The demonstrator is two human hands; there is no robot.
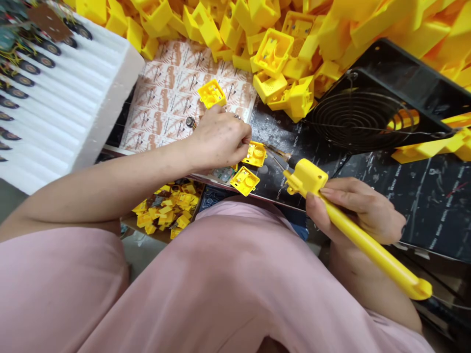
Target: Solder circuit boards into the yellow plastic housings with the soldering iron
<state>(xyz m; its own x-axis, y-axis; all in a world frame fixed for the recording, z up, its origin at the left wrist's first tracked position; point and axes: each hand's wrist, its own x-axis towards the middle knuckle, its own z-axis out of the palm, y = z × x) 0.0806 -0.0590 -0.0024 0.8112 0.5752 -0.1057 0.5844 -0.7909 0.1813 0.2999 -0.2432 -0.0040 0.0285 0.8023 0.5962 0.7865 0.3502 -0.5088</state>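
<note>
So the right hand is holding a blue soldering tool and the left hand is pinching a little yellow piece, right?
Not quite. The soldering tool in the right hand is yellow, not blue, as the head view shows. The left hand is indeed pinching a little yellow piece.

I watch the yellow soldering iron [353,230] slant up-left, its thin metal tip just beside a small yellow plastic housing [254,153]. The housing lies open side up on the dark counter [434,196].
</note>
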